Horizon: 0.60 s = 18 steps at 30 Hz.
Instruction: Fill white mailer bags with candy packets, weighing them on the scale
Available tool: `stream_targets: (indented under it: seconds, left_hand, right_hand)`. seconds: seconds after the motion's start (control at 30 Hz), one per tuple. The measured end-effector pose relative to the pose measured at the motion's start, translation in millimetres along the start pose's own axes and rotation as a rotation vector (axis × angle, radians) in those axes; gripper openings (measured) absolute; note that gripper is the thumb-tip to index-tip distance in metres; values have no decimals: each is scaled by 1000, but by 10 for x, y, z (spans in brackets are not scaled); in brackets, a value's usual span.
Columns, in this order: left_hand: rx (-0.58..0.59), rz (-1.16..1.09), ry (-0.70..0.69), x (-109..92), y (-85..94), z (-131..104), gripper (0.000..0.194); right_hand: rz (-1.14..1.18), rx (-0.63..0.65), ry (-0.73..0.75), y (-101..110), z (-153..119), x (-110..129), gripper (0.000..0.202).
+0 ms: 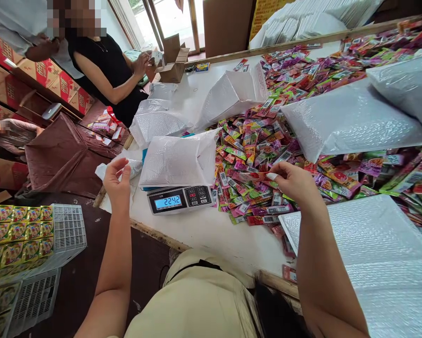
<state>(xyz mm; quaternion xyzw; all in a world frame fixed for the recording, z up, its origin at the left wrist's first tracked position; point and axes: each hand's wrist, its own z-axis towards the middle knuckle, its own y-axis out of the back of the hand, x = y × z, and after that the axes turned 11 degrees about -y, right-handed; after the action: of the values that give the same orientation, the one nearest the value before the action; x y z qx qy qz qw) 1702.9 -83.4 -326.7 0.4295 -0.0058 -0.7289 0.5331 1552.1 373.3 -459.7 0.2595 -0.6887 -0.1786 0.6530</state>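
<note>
In the head view my right hand (291, 184) pinches the end of a small red snack packet (249, 176) just above a spread heap of colourful snack packets (263, 145). My left hand (118, 180) is raised at the left edge of the table with loosely curled fingers apart and nothing in them. To its right, a white bubble mailer (177, 162), puffed out, rests on a digital scale (180, 201). The scale's lit display reads 224.2.
More bubble mailers (351, 117) lie on the heap, and a flat one (365, 244) is near my right forearm. Across the white table (196, 239), a person in black (101, 70) handles a small box by an open carton (175, 61). Plastic crates (70, 230) stand lower left.
</note>
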Motion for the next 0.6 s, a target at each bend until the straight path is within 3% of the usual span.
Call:
stream_targets:
  seconds: [0.1,0.2,0.23,0.33,0.4,0.5,0.6]
  left_hand:
    - [-3,-10,9,25,-4,-47,31]
    - [4,-16,24,34,-21,-83,30]
    - [5,-24,29,34,-30,-93,30]
    - [13,-46,31,28,-55,-119,29]
    - [18,-44,30,27,-59,-141,29]
    - [12,-29,58,42,-45,-189,30]
    - [11,-13,109,65,-33,-248,30]
  right_hand:
    - [-107,-166,-32,-67,-8,7,10]
    - [-124,-348,22,-258,-28,277,28]
    - [-100,-323,72,-360,-24,420,32]
    - [18,-54,237,-745,48,891,33]
    - [87,61,272,-1010,125,1147,35]
    - [180,116,262,-1308,214,1363,35]
    - [259,134,261,-1442,238,1415,27]
